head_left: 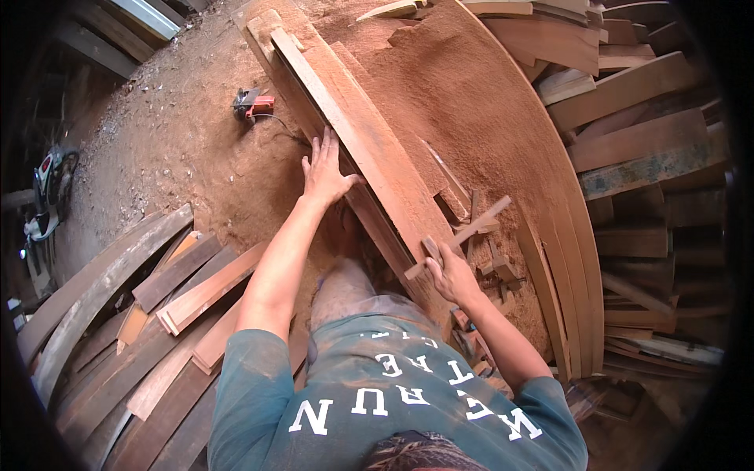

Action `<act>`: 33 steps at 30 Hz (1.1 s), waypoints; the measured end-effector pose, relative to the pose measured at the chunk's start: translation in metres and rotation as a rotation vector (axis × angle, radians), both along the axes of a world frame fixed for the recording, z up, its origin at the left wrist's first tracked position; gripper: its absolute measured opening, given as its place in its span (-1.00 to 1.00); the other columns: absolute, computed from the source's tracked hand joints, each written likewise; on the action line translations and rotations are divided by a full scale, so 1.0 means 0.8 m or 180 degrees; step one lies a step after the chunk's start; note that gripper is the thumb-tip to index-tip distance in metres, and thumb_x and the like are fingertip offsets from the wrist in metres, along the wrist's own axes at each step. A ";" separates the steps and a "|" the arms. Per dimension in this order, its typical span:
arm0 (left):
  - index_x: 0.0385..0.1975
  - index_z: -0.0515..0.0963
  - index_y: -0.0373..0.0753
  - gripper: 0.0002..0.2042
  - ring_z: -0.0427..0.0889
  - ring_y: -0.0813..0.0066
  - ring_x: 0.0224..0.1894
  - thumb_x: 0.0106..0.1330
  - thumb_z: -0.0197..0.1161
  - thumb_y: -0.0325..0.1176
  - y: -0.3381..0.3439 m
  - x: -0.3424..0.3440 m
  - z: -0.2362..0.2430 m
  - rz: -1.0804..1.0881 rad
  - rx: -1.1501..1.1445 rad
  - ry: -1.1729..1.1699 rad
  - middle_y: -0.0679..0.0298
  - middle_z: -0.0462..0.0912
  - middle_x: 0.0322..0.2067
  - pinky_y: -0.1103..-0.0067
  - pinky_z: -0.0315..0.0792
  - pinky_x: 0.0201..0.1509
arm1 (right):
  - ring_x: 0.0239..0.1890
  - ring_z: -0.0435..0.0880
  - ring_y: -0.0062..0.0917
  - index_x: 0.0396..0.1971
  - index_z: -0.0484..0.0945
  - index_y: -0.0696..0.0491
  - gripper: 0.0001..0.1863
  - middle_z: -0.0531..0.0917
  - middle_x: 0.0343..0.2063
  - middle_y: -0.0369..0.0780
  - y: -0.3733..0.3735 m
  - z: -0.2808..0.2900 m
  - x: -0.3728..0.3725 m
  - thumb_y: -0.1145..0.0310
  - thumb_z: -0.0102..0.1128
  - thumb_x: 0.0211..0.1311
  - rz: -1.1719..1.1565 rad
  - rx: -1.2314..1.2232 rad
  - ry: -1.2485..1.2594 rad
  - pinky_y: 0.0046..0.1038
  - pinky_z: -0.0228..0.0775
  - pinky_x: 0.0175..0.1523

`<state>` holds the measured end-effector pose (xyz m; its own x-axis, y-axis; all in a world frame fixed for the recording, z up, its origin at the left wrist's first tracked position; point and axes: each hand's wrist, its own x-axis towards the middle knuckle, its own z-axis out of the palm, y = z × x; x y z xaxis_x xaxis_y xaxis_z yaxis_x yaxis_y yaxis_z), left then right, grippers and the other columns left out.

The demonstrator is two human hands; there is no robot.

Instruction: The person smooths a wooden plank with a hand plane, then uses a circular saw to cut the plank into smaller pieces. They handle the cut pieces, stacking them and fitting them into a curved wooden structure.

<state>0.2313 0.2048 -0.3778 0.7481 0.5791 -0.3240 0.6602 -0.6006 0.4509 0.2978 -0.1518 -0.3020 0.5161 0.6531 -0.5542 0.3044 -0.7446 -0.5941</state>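
Observation:
A long reddish-brown plank (377, 161) runs diagonally from the far left toward my body, on a wooden beam. My left hand (322, 174) lies against the plank's left edge, fingers stretched and spread, holding nothing. At the plank's near end, my right hand (453, 276) is closed on a wooden marking gauge (483, 217), a thin stick crossing a short block. The stick slants over the plank's end; my fingers partly hide the block. Similar small wooden pieces (500, 267) lie just right of that hand.
Sawdust (463, 86) covers the ground beyond the plank. Long curved boards (577, 235) and stacked offcuts (652, 149) line the right side. More loose boards (173, 314) lie at the left. A red-and-black power tool (253, 104) with a cord sits on the ground past my left hand.

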 end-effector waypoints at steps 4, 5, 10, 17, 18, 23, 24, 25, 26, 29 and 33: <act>0.61 -0.25 -0.16 0.38 -0.26 -0.01 0.65 -0.12 0.60 0.20 0.007 -0.009 -0.028 -0.0138 0.0005 -0.0206 0.12 -0.30 0.64 -0.25 -0.15 0.54 | -0.06 0.62 0.22 0.15 0.36 0.15 -0.56 0.64 -0.18 0.27 0.035 -0.010 0.007 0.11 0.05 0.52 0.0050 -0.0102 -0.0276 0.08 0.46 0.03; 0.61 -0.27 -0.17 0.40 -0.26 0.00 0.65 -0.13 0.59 0.24 0.007 -0.013 -0.037 -0.0180 0.0012 -0.0273 0.11 -0.31 0.64 -0.25 -0.16 0.54 | -0.07 0.62 0.22 0.14 0.35 0.15 -0.56 0.65 -0.20 0.27 0.067 -0.017 0.015 0.10 0.04 0.52 0.0086 0.0006 -0.0335 0.08 0.47 0.02; 0.61 -0.29 -0.21 0.44 -0.25 -0.02 0.65 -0.18 0.64 0.18 0.008 -0.026 -0.073 -0.0241 -0.0034 -0.0751 0.04 -0.31 0.63 -0.25 -0.16 0.54 | -0.20 0.68 0.19 -0.03 0.37 0.13 -0.62 0.68 -0.32 0.23 0.313 -0.049 0.077 0.07 0.01 0.52 0.0059 0.0441 -0.0714 0.13 0.51 -0.08; 0.56 -0.15 -0.39 0.30 -0.12 -0.10 0.62 -0.03 0.56 0.18 0.019 -0.011 -0.026 -0.0245 -0.0471 -0.0447 -0.15 -0.16 0.58 -0.16 -0.10 0.54 | -0.04 0.65 0.24 0.02 0.36 0.17 -0.55 0.65 -0.19 0.33 0.544 -0.067 0.159 0.03 -0.13 0.55 0.0132 0.0364 -0.0550 0.13 0.46 0.09; 0.56 -0.14 -0.39 0.28 -0.12 -0.10 0.62 -0.01 0.55 0.18 0.025 -0.011 -0.017 -0.0236 -0.0586 -0.0435 -0.15 -0.16 0.58 -0.17 -0.10 0.54 | -0.02 0.64 0.25 0.03 0.34 0.17 -0.54 0.64 -0.17 0.35 0.548 -0.068 0.164 0.02 -0.15 0.55 0.0176 0.0444 -0.0336 0.13 0.44 0.11; 0.56 -0.08 -0.38 0.14 -0.13 -0.06 0.63 0.14 0.49 0.07 0.032 -0.003 0.017 0.0129 -0.1042 -0.0440 -0.09 -0.11 0.59 -0.21 -0.05 0.51 | -0.04 0.61 0.31 0.13 0.28 0.08 -0.54 0.61 -0.15 0.38 0.472 -0.075 0.165 -0.02 -0.19 0.57 0.0549 0.0493 0.0084 0.17 0.43 0.08; 0.56 -0.07 -0.38 0.13 -0.13 -0.05 0.63 0.15 0.49 0.05 0.028 0.001 0.018 0.0264 -0.1094 -0.0374 -0.07 -0.10 0.59 -0.22 -0.04 0.50 | -0.08 0.62 0.31 0.24 0.27 0.03 -0.52 0.62 -0.16 0.36 0.455 -0.054 0.151 0.00 -0.18 0.57 0.0515 0.0652 0.0090 0.19 0.45 0.04; 0.56 -0.06 -0.37 0.10 -0.13 -0.05 0.63 0.16 0.50 0.00 0.028 0.005 0.022 0.0306 -0.1244 -0.0322 -0.06 -0.09 0.59 -0.23 -0.05 0.50 | -0.10 0.64 0.28 0.35 0.25 0.00 -0.48 0.64 -0.16 0.31 0.436 -0.061 0.143 0.03 -0.16 0.57 0.0576 0.0489 -0.0155 0.19 0.47 0.01; 0.56 -0.06 -0.37 0.10 -0.13 -0.06 0.63 0.16 0.51 -0.02 0.030 0.009 0.027 0.0335 -0.1353 -0.0308 -0.07 -0.10 0.59 -0.24 -0.06 0.50 | -0.12 0.66 0.25 0.39 0.24 0.01 -0.47 0.65 -0.18 0.29 0.434 -0.063 0.136 0.07 -0.14 0.57 0.0561 0.0589 -0.0442 0.18 0.50 -0.04; 0.55 -0.02 -0.37 0.07 -0.11 -0.10 0.62 0.18 0.49 0.02 0.024 0.006 0.023 0.0352 -0.1296 -0.0298 -0.07 -0.12 0.60 -0.24 -0.06 0.49 | -0.17 0.68 0.22 0.28 0.34 0.07 -0.53 0.66 -0.19 0.29 0.512 -0.067 0.150 0.10 -0.10 0.56 0.0556 0.0630 -0.0702 0.16 0.52 -0.08; 0.59 -0.10 -0.28 0.07 -0.15 -0.13 0.63 0.24 0.40 0.11 0.029 0.007 0.027 0.0284 -0.1284 -0.0182 -0.09 -0.15 0.60 -0.22 -0.08 0.51 | -0.06 0.65 0.25 0.15 0.39 0.10 -0.55 0.65 -0.12 0.30 0.684 -0.056 0.200 0.04 -0.15 0.56 0.0298 0.0302 -0.0612 0.13 0.48 0.06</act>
